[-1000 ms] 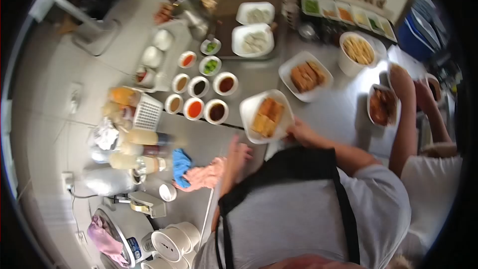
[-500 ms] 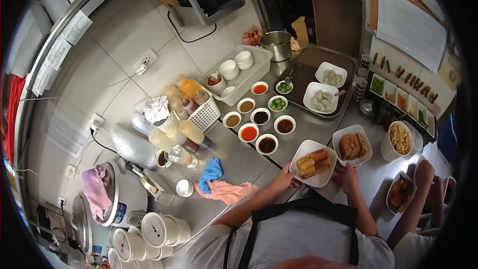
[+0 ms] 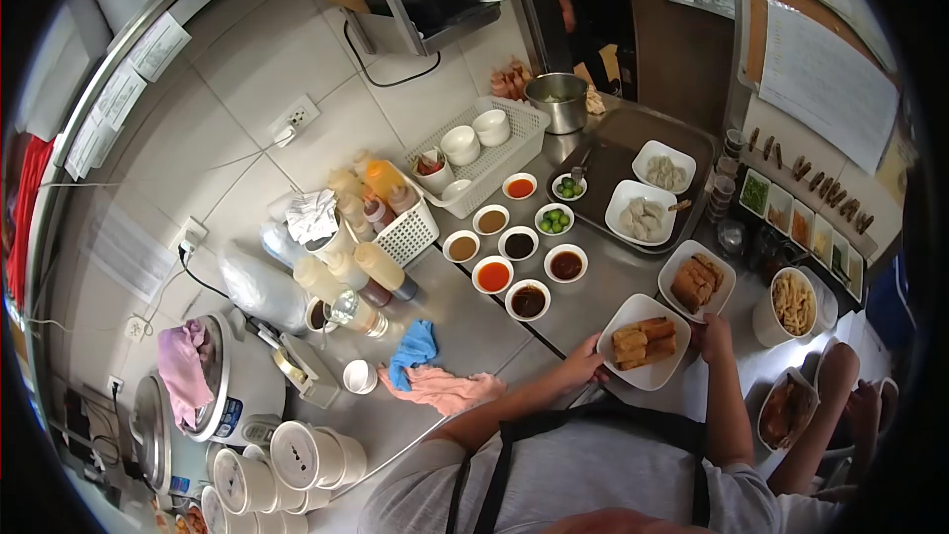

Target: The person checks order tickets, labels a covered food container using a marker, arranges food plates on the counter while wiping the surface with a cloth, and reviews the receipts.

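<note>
White dishes (image 3: 729,285) partly hide the right hand (image 3: 714,338), its hold unclear; the left hand (image 3: 585,362) grips the nearer dish (image 3: 645,378).

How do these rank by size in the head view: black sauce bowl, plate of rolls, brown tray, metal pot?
Largest to smallest:
Brown tray
Plate of rolls
Metal pot
Black sauce bowl

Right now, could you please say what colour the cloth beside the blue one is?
That cloth is salmon pink, clearest in the head view.
</note>
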The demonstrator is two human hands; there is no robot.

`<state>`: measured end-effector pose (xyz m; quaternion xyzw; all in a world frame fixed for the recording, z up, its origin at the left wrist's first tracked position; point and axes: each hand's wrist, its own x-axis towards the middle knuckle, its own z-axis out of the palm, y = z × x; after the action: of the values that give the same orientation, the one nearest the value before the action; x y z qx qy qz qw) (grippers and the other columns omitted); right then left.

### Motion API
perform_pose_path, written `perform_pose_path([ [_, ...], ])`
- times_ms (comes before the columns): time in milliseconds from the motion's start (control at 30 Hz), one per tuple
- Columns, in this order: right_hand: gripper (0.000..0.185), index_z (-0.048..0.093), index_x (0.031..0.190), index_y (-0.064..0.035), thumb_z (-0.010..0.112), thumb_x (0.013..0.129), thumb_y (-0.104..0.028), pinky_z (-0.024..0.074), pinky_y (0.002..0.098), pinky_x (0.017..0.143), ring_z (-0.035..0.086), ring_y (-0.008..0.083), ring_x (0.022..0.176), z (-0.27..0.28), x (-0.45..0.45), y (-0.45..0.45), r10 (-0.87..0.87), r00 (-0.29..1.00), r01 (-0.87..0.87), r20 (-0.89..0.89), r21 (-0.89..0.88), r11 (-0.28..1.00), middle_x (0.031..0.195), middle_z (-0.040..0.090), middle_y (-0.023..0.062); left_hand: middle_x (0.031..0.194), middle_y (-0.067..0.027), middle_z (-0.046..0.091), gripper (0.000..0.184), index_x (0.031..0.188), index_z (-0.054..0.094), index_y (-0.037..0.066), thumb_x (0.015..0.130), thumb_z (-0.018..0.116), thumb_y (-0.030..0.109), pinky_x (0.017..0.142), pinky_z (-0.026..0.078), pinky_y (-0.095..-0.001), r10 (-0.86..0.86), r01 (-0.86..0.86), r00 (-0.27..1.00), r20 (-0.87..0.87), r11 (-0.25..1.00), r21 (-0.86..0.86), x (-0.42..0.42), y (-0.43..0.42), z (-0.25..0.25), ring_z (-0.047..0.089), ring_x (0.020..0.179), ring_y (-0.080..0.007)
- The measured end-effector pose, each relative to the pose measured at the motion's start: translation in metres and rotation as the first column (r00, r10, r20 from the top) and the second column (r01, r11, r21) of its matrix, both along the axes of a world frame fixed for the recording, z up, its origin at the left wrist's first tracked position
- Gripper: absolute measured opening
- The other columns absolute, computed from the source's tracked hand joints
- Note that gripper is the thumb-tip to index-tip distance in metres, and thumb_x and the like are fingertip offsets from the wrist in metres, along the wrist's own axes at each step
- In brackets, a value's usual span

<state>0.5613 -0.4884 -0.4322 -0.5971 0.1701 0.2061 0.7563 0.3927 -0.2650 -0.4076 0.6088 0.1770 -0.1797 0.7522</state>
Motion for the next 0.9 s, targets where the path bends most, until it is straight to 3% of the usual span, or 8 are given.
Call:
perform_pose_path([
  [300, 0.019, 0.048, 0.086, -0.0013, 0.044, 0.071, -0.013, 0.0425, 0.027, 0.041, 0.051, 0.0177, 0.049, 0.011, 0.016, -0.011, 0.066, 0.997, -0.066, 0.033, 0.019, 0.998, 0.068, 0.052, 0.0085, 0.089, -0.008, 0.054, 0.05, 0.128, 0.013, 0.014, 0.082, 0.035, 0.013, 0.053, 0.044, -0.0208, -0.02, 0.02, 1.0, 0.016, 1.0, 0.001, 0.02, -0.015, -0.017, 0.056, 0.065, -0.0105],
  [400, 0.019, 0.048, 0.085, -0.0007, 0.045, 0.071, -0.012, 0.0428, 0.0287, 0.044, 0.051, 0.0196, 0.051, 0.0, 0.027, -0.014, 0.074, 0.996, -0.075, 0.054, 0.022, 0.997, 0.068, 0.051, 0.0099, 0.089, -0.0081, 0.054, 0.051, 0.128, 0.012, 0.014, 0.083, 0.035, 0.014, 0.054, 0.044, -0.0212, -0.035, 0.035, 0.999, -0.003, 0.999, -0.018, 0.024, -0.019, -0.013, 0.056, 0.065, -0.0107],
  [500, 0.029, 0.044, 0.095, 0.0027, 0.044, 0.069, -0.011, 0.046, 0.032, 0.057, 0.055, 0.0227, 0.066, -0.014, 0.044, -0.023, 0.163, 0.985, -0.16, 0.058, -0.062, 0.985, 0.08, 0.053, 0.0134, 0.09, -0.0085, 0.053, 0.049, 0.127, 0.012, 0.013, 0.083, 0.034, 0.014, 0.054, 0.044, -0.0214, -0.017, 0.018, 1.0, 0.019, 0.999, -0.04, 0.028, -0.024, -0.018, 0.056, 0.065, -0.0112],
  [700, 0.03, 0.044, 0.095, 0.0029, 0.044, 0.069, -0.011, 0.0456, 0.0315, 0.059, 0.054, 0.0224, 0.069, 0.012, 0.038, -0.009, 0.153, 0.986, -0.142, 0.072, -0.132, 0.981, 0.082, 0.052, 0.0135, 0.092, -0.0095, 0.053, 0.047, 0.126, 0.015, 0.013, 0.082, 0.034, 0.011, 0.053, 0.044, -0.0221, 0.064, -0.064, 0.998, -0.011, 0.997, -0.033, 0.033, -0.029, -0.028, 0.057, 0.064, -0.0128],
  [800, 0.031, 0.044, 0.097, 0.0031, 0.044, 0.069, -0.011, 0.0456, 0.0314, 0.061, 0.054, 0.0224, 0.069, -0.004, 0.047, -0.008, 0.188, 0.979, -0.184, 0.08, -0.059, 0.981, 0.082, 0.053, 0.0132, 0.092, -0.0094, 0.053, 0.047, 0.125, 0.016, 0.013, 0.082, 0.034, 0.01, 0.053, 0.044, -0.0226, 0.106, -0.106, 0.994, -0.001, 0.994, -0.04, 0.034, -0.027, -0.025, 0.057, 0.064, -0.0134],
  [900, 0.033, 0.044, 0.099, 0.003, 0.043, 0.07, -0.011, 0.0455, 0.0315, 0.062, 0.055, 0.0224, 0.069, -0.017, 0.054, -0.009, 0.205, 0.974, -0.195, 0.094, -0.1, 0.976, 0.082, 0.054, 0.0132, 0.092, -0.0094, 0.053, 0.047, 0.125, 0.016, 0.014, 0.082, 0.034, 0.01, 0.053, 0.045, -0.0227, 0.106, -0.107, 0.994, -0.027, 0.994, -0.024, 0.035, -0.025, -0.021, 0.057, 0.064, -0.0136],
])
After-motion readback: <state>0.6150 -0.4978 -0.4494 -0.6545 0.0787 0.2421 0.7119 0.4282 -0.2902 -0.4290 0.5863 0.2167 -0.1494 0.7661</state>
